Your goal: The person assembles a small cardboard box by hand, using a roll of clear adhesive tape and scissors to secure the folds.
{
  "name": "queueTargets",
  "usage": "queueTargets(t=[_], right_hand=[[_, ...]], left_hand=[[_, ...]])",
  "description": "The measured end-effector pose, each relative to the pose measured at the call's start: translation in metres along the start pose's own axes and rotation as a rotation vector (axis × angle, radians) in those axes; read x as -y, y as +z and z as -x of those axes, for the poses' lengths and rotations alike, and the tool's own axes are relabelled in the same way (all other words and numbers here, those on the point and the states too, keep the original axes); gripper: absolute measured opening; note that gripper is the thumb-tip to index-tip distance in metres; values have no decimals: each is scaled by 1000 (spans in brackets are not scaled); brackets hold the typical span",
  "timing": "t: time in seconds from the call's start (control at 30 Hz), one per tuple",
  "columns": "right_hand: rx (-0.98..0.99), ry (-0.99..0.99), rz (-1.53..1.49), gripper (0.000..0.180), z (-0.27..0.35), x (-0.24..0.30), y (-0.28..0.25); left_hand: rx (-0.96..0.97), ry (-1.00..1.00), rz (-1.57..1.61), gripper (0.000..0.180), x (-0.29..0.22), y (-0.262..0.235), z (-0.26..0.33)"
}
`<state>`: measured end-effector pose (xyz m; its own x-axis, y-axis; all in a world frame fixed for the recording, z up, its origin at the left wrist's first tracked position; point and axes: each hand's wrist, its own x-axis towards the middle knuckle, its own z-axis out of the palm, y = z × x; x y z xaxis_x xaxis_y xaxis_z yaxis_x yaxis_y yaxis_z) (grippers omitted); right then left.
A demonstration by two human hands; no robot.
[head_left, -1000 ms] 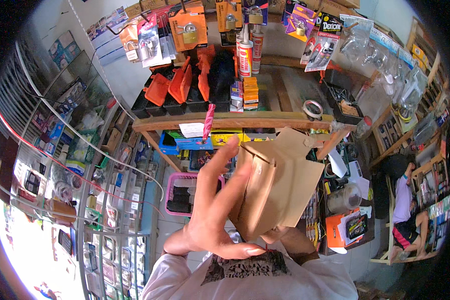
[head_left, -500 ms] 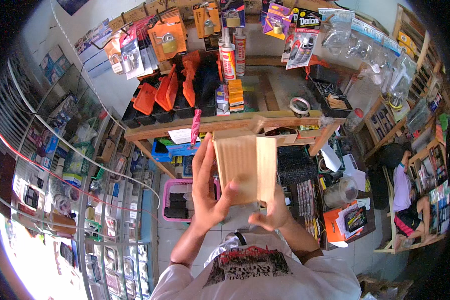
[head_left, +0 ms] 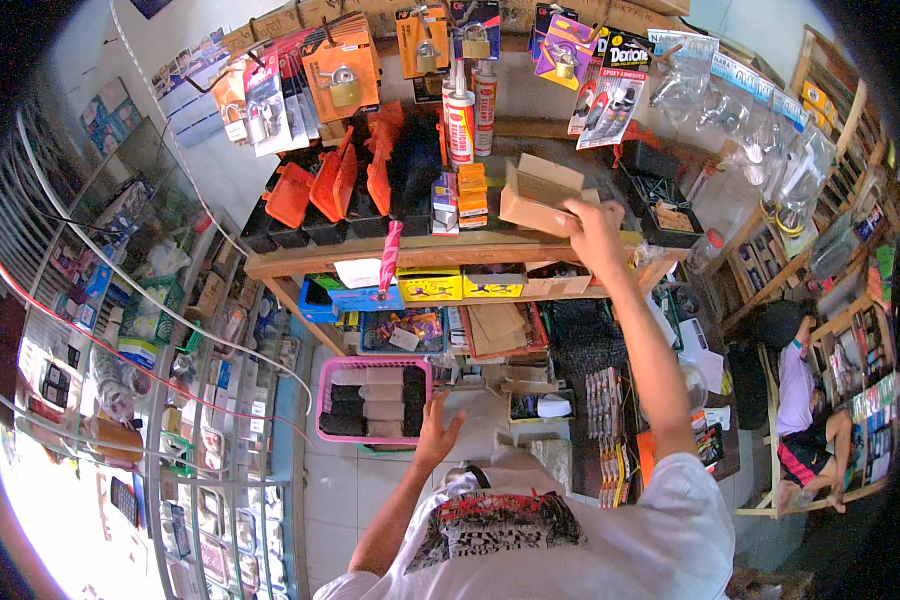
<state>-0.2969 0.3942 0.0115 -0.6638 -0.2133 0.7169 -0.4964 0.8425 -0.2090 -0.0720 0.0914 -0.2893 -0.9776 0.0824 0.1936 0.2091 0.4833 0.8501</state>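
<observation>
A small open-topped cardboard box (head_left: pixel 540 196) stands on the wooden shelf, beside a short stack of small orange boxes (head_left: pixel 472 195). My right hand (head_left: pixel 597 228) is stretched out over the shelf and grips the box at its right side; its fingertips are partly hidden. Lower down, my left hand (head_left: pixel 436 434) is empty with its fingers apart. It hovers by the right edge of a pink plastic basket (head_left: pixel 323 400), which holds rows of dark and pale brown packs.
Black bins with orange scoop-like pieces (head_left: pixel 332 178) and sealant tubes (head_left: pixel 460 120) stand on the shelf, under hanging padlock packs (head_left: pixel 343 85). A black tray (head_left: pixel 670 220) sits at its right end. Glass display shelves line the left; another person (head_left: pixel 810 400) sits at the far right.
The cardboard box has gone from in front of my chest, between both hands, to the shelf. My left hand has let go and dropped lower; my right arm has reached forward.
</observation>
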Motion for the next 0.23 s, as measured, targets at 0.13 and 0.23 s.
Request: queueTargets(t=[0.13,0.23], right_hand=[[131,-65,71,14,-23,-35,36],[227,-34,165,19,-25,-45,56]], left_hand=[[25,-239,-233,69,136,16,115],[215,-759,-267,75,188,14,181]])
